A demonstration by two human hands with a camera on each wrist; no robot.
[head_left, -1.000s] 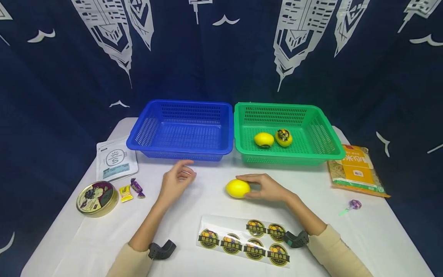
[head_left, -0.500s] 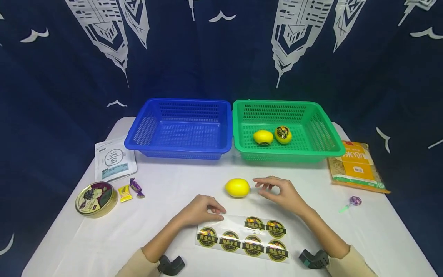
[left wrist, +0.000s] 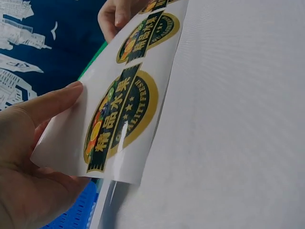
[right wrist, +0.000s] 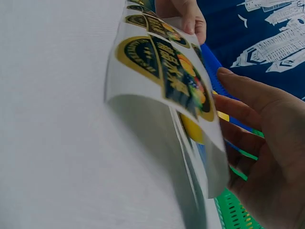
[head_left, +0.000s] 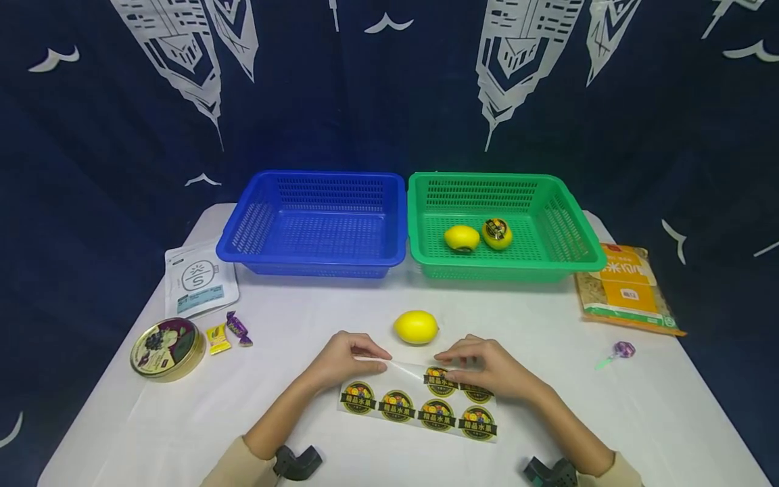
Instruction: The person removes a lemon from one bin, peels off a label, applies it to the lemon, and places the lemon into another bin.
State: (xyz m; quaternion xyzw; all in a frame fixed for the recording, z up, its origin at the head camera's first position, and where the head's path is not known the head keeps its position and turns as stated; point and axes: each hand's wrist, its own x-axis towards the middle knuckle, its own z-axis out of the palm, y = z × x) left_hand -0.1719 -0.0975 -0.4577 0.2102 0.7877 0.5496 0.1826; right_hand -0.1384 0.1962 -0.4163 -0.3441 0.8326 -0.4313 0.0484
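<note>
A transparent-looking sheet of round fruit stickers (head_left: pixel 397 406) is raised at a slant off the table. My left hand (head_left: pixel 347 358) pinches its far left corner, thumb on the printed face (left wrist: pixel 62 98). At the far right edge is my right hand (head_left: pixel 496 365); in the right wrist view its fingers (right wrist: pixel 240 112) reach the sheet's edge and partly go behind it, while the thumb stands apart from the printed face. The sheet curls at that end. Just beyond the sheet, a yellow lemon (head_left: pixel 416 327) lies on the white table, touched by neither hand.
A blue basket (head_left: pixel 312 260) and a green basket (head_left: pixel 505 265) stand side by side; the green one has two stickered lemons (head_left: pixel 462 238). Leftward are a white pouch (head_left: pixel 201 279), round tin (head_left: pixel 167 348) and wrapped candies (head_left: pixel 218 339); rightward, an orange-and-clear bag (head_left: pixel 629 291) and lollipop (head_left: pixel 623 350).
The right hand has let go of the lemon and moved toward me to the sheet. My left hand has come down to the sheet's far left corner and gripped it; the sheet has shifted and risen.
</note>
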